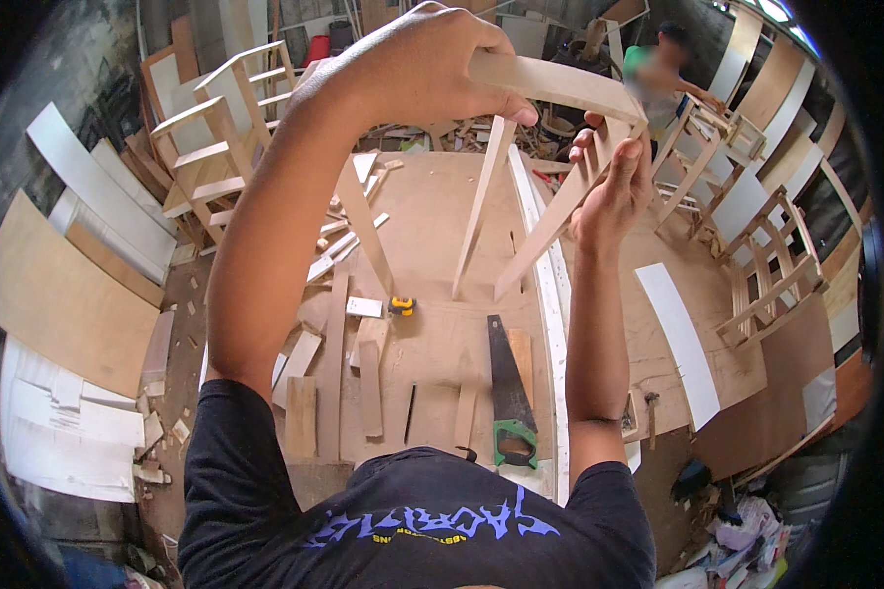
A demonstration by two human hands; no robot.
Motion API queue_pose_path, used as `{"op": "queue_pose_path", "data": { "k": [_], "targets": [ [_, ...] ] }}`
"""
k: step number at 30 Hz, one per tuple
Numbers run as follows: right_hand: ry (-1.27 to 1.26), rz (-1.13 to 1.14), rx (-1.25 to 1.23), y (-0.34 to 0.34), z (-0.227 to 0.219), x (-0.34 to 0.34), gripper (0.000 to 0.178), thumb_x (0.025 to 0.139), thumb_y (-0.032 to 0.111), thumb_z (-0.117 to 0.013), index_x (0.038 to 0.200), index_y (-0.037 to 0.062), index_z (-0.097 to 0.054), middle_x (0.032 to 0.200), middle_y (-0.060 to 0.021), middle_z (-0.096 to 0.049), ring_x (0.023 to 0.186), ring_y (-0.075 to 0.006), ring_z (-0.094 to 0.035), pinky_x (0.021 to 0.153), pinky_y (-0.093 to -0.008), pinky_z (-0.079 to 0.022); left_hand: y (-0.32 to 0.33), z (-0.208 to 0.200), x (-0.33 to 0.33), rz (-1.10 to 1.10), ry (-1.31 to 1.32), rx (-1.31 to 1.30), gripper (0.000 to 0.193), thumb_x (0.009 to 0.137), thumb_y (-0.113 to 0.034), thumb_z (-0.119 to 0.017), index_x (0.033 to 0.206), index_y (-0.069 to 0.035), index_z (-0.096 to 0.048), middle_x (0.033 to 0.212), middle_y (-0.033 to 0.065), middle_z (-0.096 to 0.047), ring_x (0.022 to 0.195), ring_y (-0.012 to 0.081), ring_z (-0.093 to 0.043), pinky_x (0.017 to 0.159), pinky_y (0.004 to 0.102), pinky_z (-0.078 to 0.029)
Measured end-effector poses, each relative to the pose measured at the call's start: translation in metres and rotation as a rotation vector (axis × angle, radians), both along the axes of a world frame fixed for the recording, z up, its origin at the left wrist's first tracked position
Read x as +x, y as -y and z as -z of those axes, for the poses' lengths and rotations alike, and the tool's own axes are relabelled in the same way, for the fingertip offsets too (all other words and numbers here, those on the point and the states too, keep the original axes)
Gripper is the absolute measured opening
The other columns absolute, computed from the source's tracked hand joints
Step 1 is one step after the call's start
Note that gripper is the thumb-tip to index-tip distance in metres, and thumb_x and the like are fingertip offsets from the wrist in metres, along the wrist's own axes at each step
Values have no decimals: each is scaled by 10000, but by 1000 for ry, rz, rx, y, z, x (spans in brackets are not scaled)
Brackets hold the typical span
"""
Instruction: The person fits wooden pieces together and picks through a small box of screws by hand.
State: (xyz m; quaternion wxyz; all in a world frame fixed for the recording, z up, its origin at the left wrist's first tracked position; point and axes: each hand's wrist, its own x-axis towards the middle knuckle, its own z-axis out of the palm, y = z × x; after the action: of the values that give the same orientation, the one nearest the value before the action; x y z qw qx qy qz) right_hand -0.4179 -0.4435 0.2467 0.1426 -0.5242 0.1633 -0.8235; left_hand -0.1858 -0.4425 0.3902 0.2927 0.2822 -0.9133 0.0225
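Note:
A bare wooden frame (pixel 560 86) with long straight legs stands upright on the work table in front of me, its top raised close to view. My left hand (pixel 432 64) is closed over the top rail at its left end, thumb underneath. On the right, my right hand (pixel 611 191) wraps round an upright below the top corner, fingers on its far side and thumb pointing up. Between the legs and me lies a yellow and black tape measure (pixel 402 306). Nearer still is a handsaw (pixel 509 393) with a green handle, flat on the table.
Wood offcuts (pixel 370 388) lie about the table (pixel 432 344), and a long white strip (pixel 552 324) runs along its right side. Chair-like frames (pixel 216 147) stand at left, others (pixel 776 260) at right. Boards (pixel 79 294) lean left. Another person (pixel 658 74) works at the back right.

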Motion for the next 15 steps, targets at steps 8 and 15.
{"op": "queue_pose_path", "data": {
  "k": [8, 15],
  "targets": [
    [-18, -124, 167, -4, 69, -10, 566, 1101, 430, -552, 1453, -12, -580, 1104, -146, -747, 863, -174, -700, 718, -311, -575, -24, 69, -7, -178, 26, 23, 644, 802, -558, -848, 1043, 33, -758, 927, 232, -743, 874, 388, -733, 823, 447, -556],
    [-46, -186, 218, 19, 97, -14, 544, 1105, 419, -546, 1431, -14, -596, 1149, -127, -738, 921, -195, -702, 778, -353, -594, -14, 99, -9, -224, -32, 13, 633, 804, -586, -836, 1004, 11, -774, 913, 232, -756, 900, 384, -755, 830, 468, -580]
  ]
}}
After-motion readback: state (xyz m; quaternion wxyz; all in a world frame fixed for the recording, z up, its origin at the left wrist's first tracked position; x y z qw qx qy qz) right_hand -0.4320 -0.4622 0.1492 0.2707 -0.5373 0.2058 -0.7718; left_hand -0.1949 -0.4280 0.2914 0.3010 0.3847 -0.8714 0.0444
